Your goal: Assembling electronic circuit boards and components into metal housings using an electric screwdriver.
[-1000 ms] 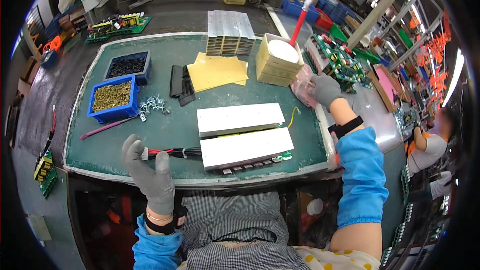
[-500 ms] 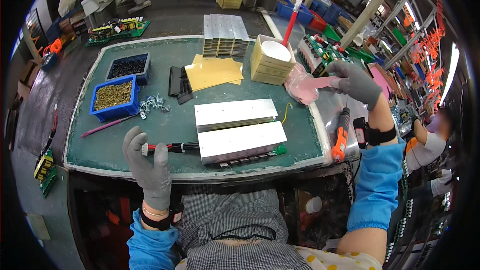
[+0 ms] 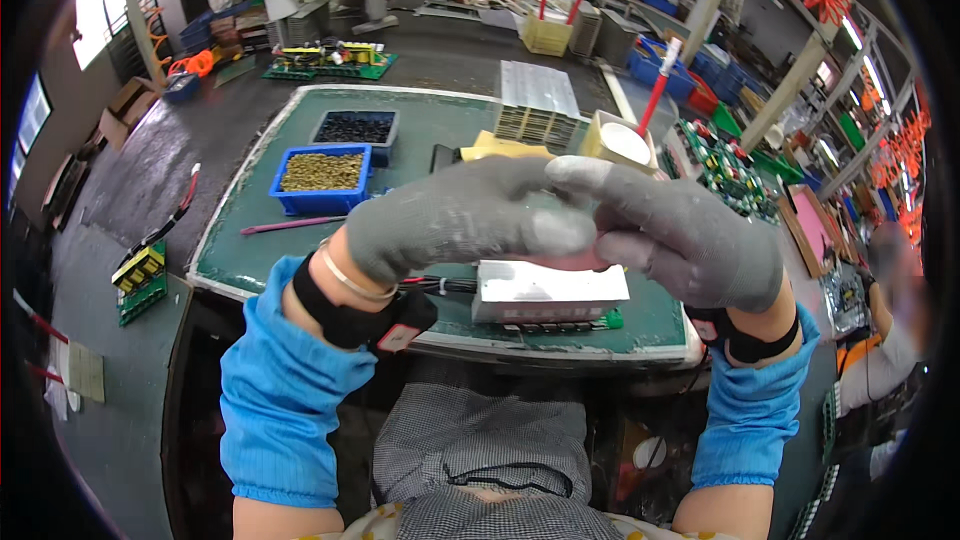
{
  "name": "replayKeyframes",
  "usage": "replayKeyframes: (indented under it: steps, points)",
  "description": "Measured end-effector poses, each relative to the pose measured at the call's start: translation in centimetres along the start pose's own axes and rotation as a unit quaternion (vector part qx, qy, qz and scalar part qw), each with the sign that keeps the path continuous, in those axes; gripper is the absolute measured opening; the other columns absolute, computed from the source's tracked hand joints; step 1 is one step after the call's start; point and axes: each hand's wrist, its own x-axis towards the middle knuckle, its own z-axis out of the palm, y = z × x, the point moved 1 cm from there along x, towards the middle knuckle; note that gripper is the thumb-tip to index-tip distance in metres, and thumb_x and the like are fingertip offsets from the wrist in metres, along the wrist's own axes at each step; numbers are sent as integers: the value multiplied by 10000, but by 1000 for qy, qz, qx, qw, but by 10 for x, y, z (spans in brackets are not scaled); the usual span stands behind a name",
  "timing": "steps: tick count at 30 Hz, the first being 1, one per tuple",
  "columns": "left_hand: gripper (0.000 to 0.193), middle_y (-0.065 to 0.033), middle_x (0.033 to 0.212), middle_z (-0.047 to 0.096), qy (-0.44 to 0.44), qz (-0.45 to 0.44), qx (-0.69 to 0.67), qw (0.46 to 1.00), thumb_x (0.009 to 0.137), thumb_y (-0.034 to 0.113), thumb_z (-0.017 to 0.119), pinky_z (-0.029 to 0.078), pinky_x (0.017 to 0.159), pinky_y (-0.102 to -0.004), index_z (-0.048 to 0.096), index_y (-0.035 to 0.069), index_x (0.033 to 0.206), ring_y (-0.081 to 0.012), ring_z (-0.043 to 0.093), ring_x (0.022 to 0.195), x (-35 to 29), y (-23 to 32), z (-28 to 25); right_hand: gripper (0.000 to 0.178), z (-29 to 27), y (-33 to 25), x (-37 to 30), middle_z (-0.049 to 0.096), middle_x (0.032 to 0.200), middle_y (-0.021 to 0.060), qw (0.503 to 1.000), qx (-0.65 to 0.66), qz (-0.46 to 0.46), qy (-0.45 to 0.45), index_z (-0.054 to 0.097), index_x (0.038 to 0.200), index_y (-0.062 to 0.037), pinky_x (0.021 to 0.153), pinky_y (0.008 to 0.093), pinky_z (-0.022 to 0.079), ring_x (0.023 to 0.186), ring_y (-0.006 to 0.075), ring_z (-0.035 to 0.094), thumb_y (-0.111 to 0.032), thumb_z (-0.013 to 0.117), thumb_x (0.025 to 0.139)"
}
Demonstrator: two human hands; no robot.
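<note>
Showing: pink piece (image 3: 574, 260) between left hand (image 3: 450, 215) and right hand (image 3: 700, 240), fingers of both bent; cannot tell which grips. White-topped block (image 3: 550, 285) lower in view, green margin before table's (image 3: 655, 328) near edge. Blue bin (image 3: 315, 202) left, narrow margin outside.

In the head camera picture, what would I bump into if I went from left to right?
Small green circuit board with yellow parts → bright blue bin → left gloved hand → right gloved hand → pink sheet.
</note>
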Motion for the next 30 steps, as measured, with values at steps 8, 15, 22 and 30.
replayKeyframes:
  steps: [8,15,22,30]
  points:
    - [402,-41,1001,677,98,-86,140,981,887,253,695,479,856,-271,646,-11,1186,-104,594,924,-5,-27,-30,524,11,43,17,691,885,121,995,43,87,29,440,1431,-91,748,356,529,823,276,691,-158,592,934]
    - [331,-7,948,663,196,-142,215,946,903,219,661,470,817,-244,657,-4,1148,-78,573,883,-2,-57,-65,524,19,103,18,698,913,106,991,50,116,44,491,1375,-73,776,352,529,849,261,690,-126,644,877]
    - [258,-86,866,678,188,-143,198,951,886,167,669,496,788,-290,674,-18,1065,-147,606,816,20,-75,-85,291,31,145,19,708,924,125,983,30,179,9,659,1146,-53,813,365,520,910,281,682,-142,659,869]
    - [193,-80,934,655,79,-167,379,907,846,26,645,494,847,-319,670,7,1037,-191,623,895,44,-80,-93,190,44,178,25,683,907,128,986,7,130,-100,680,1025,-53,789,377,504,871,293,657,-77,648,839]
